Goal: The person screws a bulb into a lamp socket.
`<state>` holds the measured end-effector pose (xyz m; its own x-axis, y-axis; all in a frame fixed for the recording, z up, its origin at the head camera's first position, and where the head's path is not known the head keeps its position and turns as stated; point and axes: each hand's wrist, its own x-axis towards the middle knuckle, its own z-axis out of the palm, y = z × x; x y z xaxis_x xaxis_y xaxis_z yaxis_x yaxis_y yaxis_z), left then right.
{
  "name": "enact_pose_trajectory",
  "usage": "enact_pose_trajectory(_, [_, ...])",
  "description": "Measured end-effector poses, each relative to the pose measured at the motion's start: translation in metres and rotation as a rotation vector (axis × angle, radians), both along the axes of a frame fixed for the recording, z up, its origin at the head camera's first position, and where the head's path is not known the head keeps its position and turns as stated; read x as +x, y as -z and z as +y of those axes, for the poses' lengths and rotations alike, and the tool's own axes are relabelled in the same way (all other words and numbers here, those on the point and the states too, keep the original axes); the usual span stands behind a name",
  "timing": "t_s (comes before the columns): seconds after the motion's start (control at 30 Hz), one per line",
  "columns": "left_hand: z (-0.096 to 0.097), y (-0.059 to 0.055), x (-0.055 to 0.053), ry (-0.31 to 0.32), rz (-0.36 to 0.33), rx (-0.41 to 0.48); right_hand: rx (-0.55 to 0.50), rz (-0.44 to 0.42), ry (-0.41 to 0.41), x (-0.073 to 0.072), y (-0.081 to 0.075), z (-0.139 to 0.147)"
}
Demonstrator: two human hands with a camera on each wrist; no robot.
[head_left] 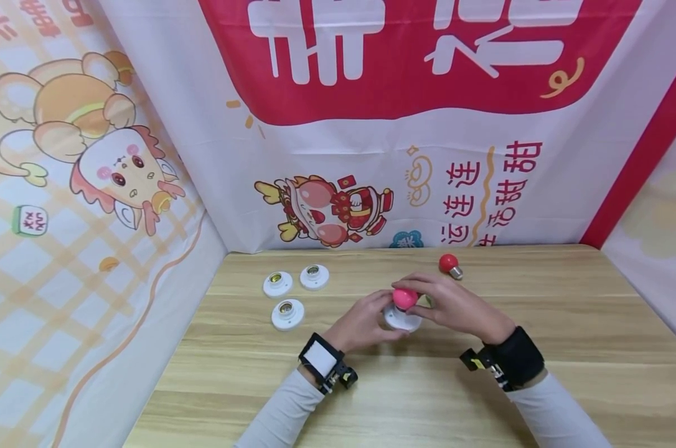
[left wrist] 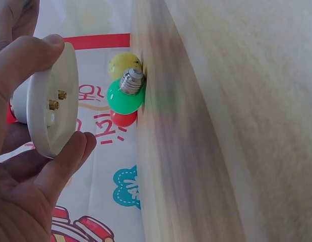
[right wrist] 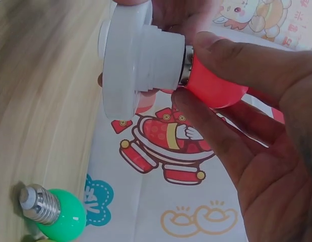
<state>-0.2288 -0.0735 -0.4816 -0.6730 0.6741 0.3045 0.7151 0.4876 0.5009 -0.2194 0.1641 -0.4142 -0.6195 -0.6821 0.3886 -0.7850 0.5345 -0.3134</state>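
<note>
Red bulb (right wrist: 216, 91) is gripped between the thumb and fingers of the right hand (head_left: 454, 302) and is positioned at the mouth of a white lamp holder (right wrist: 126, 65). Part of the bulb's metal cap (right wrist: 186, 65) is exposed between the red globe and the socket collar. The holder is clasped by the left hand (head_left: 366, 323), with thumb and fingers set against opposite parts of the base rim. The base is held clear of the counter (head_left: 416, 398) and tilted; brass screws (left wrist: 54, 104) are exposed on its underside, between the left fingers.

Three further holders are placed on the counter to the left of the left fingers: a front holder (head_left: 287, 314), a rear-left holder (head_left: 277, 284) and a rear-right holder (head_left: 314, 277). Their sockets are faced upward. A second red bulb (head_left: 448, 262) is laid beyond the right fingers. A green bulb (left wrist: 124, 98) and a yellow bulb (left wrist: 120, 62) are set close together near the right fingers; in the head view they are largely hidden by the right hand. A black strap (head_left: 520, 354) is worn at the right wrist. Beyond the fingers, the counter is backed by a printed hanging (head_left: 343, 149).
</note>
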Motion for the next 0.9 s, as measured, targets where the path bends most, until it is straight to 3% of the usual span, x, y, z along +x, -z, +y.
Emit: enact_pose_trajectory(0.9, [0.0051,0.0044,0.0022,-0.037,0.037,0.036,-0.073,-0.081,0.095,-0.0024,0.0062,-0.005])
